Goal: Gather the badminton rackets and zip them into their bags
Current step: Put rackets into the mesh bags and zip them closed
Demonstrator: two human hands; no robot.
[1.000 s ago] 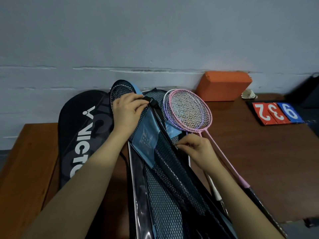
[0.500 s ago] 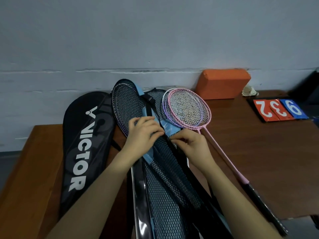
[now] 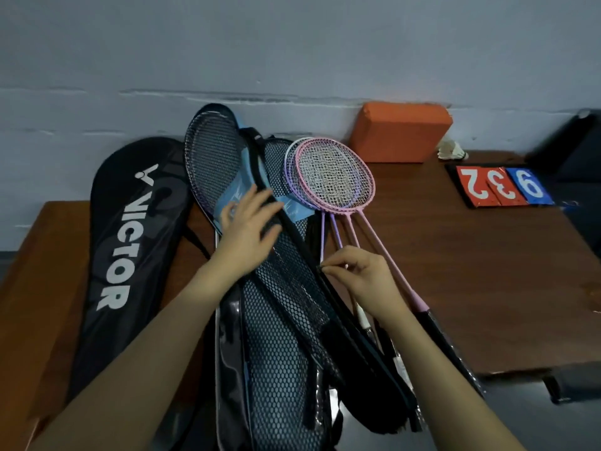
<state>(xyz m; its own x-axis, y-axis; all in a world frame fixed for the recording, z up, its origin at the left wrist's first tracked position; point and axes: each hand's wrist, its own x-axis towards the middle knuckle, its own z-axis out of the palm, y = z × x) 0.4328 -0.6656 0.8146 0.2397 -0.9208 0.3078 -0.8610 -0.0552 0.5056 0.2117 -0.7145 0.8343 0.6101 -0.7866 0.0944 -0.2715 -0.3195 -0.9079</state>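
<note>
I saw the right grip [image 3: 354, 275] pinching the mesh bag's [image 3: 279, 320] zipper edge; the left grip [image 3: 247, 229] lay flat, fingers spread, on the bag.

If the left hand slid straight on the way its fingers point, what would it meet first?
Probably the pink racket head. The left hand lies flat on the mesh bag, fingers aimed up and right across its black strap; depth is unclear.

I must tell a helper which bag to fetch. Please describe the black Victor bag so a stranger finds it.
On the brown table, look at the left end by the grey wall. The Victor bag lies left of the mesh bags; only it is solid black with big white "VICTOR" lettering.
</note>
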